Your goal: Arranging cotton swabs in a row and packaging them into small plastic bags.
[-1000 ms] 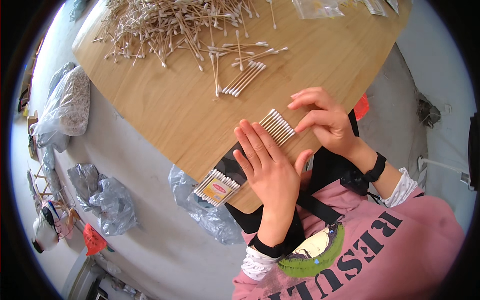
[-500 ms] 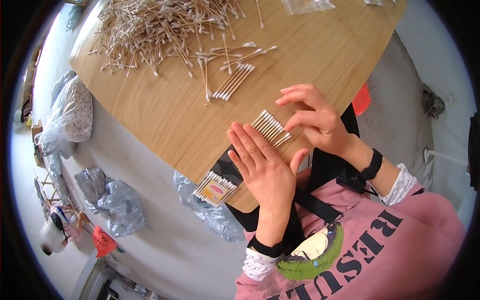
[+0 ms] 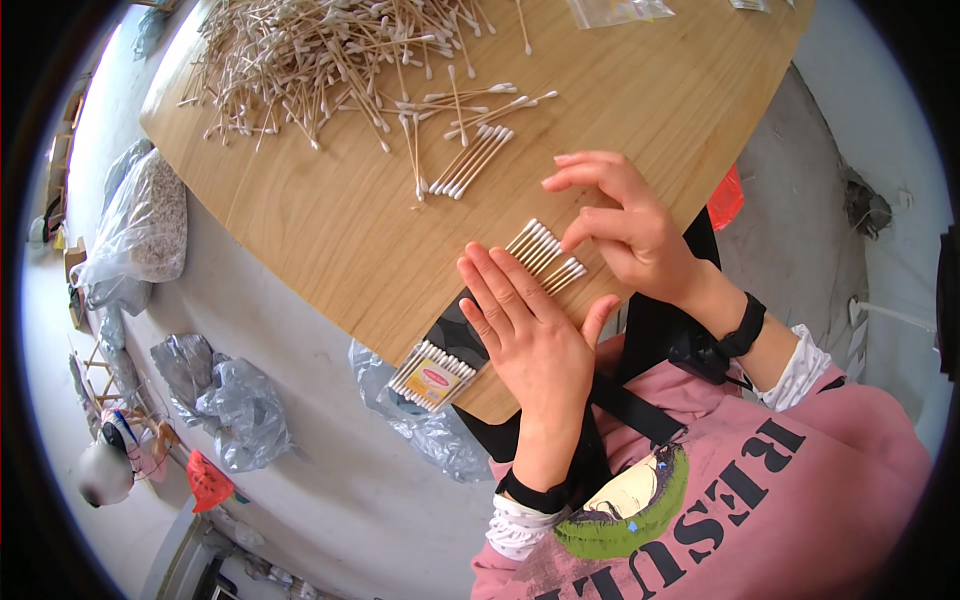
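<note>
Left hand (image 3: 535, 345) laid flat, fingers extended, thumb splayed, over part of a row of cotton swabs (image 3: 538, 248) on the surface (image 3: 300, 240). Right hand (image 3: 640, 235) curled, fingers parted, one fingertip by the swab tips, contact unclear. Yellow-labelled swab pack (image 3: 432, 380) at surface edge.

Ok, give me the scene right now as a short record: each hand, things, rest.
Left hand: flat, palm down, partly covering a swab row
Right hand: half curled at the row's exposed tips; contact unclear
Things: yellow-labelled swab pack left of the left hand; small swab group beyond the row
Rest: large loose swab heap and clear bag on the wooden table
</note>
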A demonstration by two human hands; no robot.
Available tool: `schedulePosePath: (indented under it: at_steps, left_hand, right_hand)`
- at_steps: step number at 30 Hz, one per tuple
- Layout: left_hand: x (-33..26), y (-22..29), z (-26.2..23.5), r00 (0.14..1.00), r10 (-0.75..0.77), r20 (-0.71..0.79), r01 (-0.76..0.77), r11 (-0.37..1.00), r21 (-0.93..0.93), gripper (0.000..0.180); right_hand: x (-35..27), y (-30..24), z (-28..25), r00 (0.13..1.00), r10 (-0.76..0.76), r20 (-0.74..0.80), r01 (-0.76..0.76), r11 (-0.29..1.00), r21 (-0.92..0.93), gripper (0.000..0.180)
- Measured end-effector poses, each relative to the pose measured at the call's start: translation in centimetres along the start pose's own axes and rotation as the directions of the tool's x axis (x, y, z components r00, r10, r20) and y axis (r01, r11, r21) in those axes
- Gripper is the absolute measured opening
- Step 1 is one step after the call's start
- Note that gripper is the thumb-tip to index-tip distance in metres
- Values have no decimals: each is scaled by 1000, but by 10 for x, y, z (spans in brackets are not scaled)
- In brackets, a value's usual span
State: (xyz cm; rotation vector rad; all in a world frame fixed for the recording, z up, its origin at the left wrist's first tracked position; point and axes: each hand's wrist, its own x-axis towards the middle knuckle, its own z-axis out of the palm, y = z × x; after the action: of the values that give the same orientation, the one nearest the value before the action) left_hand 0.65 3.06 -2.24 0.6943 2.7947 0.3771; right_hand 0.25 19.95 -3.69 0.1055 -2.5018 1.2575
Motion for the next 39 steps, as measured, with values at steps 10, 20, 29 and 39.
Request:
schedulePosePath:
  at_steps: [10,20,29,39]
  left_hand:
    - [1,-1,1,1000,-4,0,4,1000,-11,120]
    - [0,-1,1,1000,1,-8,-1,1000,-2,120]
    - [1,-1,1,1000,0,-1,0,1000,-14,121]
    - [1,-1,1,1000,1,-5,-1,1000,-23,119]
  right_hand:
    - [2,5,4,999,-20,25,21,999,-27,10]
    - [4,3,6,1000,-13,-4,13,999,-31,5]
    - [4,3,5,1000,-25,12,26,998,-55,7]
    - [5,2,7,1000,-15,8,15,994,-107,7]
